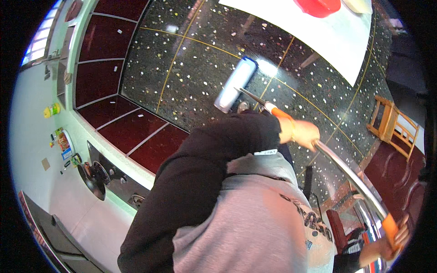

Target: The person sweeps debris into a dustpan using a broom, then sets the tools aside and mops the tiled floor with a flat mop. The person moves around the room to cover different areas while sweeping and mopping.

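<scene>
My left hand, at the end of a dark sleeve, is closed around the orange and silver handle of a flat mop. The handle's metal pole runs down to the right, where my right hand grips its orange end. Beyond my left hand, a thin dark rod joins the mop's flat blue and white head, which lies on the speckled dark floor. A shoe tip shows beside the head, partly hidden by my sleeve.
Dark red cabinets and a pale counter with a stove, a wok and bottles line the left. A white table with a red object stands at upper right. A wooden chair is at right.
</scene>
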`<act>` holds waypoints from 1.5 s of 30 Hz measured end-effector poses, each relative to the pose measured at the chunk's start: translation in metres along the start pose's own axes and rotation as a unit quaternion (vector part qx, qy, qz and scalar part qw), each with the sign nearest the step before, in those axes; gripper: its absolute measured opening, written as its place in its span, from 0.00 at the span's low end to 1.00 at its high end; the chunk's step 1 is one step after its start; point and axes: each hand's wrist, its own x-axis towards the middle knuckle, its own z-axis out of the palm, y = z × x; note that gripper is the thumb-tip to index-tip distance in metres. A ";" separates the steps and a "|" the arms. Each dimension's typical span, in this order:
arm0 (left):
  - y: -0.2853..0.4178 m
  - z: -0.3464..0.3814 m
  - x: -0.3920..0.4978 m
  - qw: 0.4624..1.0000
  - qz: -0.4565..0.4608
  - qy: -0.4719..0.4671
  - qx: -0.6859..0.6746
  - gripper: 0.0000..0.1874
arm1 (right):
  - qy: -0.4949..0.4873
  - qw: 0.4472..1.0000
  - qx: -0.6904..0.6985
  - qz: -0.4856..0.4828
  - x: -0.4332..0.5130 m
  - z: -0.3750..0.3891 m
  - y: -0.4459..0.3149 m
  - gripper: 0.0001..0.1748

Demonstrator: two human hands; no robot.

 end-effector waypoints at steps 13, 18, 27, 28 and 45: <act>-0.118 -0.170 -0.419 0.811 -0.508 0.193 0.218 0.13 | -0.390 0.877 0.240 0.145 -0.021 0.430 0.205 0.15; -0.150 -0.107 -0.538 0.702 -0.626 0.268 0.209 0.14 | -0.446 0.861 0.137 0.200 -0.154 0.562 0.248 0.14; -0.171 -0.003 -0.507 0.806 -0.359 0.433 0.185 0.11 | -0.615 0.770 0.121 0.120 -0.152 0.449 0.234 0.19; -0.171 -0.001 -0.501 0.813 -0.351 0.435 0.162 0.10 | -0.631 0.761 0.095 0.118 -0.141 0.433 0.228 0.19; -0.025 0.129 -0.116 0.890 -0.225 0.396 -0.018 0.20 | -0.528 0.843 0.063 0.083 0.046 0.083 0.137 0.12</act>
